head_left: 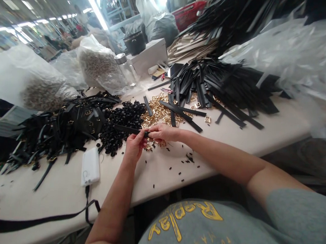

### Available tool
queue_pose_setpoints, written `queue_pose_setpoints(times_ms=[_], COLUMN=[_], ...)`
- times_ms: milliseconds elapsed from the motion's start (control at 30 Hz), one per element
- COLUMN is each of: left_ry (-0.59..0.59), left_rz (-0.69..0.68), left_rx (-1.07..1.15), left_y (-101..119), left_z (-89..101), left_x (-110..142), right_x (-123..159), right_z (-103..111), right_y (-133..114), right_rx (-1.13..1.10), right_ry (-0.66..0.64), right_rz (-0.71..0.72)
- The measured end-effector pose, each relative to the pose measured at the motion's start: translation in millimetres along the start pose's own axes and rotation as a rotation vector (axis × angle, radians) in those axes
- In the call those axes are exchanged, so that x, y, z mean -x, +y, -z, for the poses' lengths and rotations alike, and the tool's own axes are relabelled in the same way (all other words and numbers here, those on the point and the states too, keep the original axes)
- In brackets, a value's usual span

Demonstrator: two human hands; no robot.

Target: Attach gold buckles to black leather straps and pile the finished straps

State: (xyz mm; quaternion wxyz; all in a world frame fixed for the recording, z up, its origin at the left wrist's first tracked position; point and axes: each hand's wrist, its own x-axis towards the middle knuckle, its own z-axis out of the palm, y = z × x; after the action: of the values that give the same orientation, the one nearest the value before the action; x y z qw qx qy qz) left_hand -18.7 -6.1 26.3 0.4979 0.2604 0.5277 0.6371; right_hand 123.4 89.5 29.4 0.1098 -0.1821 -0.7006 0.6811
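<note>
My left hand (134, 146) and my right hand (164, 132) meet over the white table (233, 140), both pinched on one thin black strap (126, 128) that sticks out to the left. The right fingers close on the strap's end, where a small black loop seems to sit. Just behind the hands lie a heap of gold buckles (159, 112) and a heap of small black loops (121, 125). A pile of plain black straps (222, 85) lies to the back right. A pile of straps with gold buckles fitted (61, 127) lies at the left.
A white power bank (90, 166) with a black cable lies near the front edge. Plastic bags of small metal parts (100, 66) stand at the back left, with a clear jar (126, 69), a white box (150, 55) and crumpled plastic sheeting (297, 52) at the right. Small black bits dot the tabletop.
</note>
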Motion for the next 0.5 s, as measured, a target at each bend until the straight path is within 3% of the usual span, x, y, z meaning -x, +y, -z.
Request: queue_pose_setpoints(times_ms=[233,400,500], left_ry=[-0.255,-0.271,-0.228], left_rz=[0.084,0.068,0.063], left_rx=[0.032,0.024,0.002], left_y=[5.2,5.9,3.6], left_z=[3.9,3.7,2.5], left_x=[1.2,2.4,1.2], right_x=[4.9,5.2,5.8], right_z=[2.2,-1.8,-2.8], right_y=[-2.0,-4.0,-6.6], right_rx=[-0.15,-0.263,-0.213], right_ry=[-0.068,-0.079,0.002], right_rz=[-0.009,-0.031,-0.037])
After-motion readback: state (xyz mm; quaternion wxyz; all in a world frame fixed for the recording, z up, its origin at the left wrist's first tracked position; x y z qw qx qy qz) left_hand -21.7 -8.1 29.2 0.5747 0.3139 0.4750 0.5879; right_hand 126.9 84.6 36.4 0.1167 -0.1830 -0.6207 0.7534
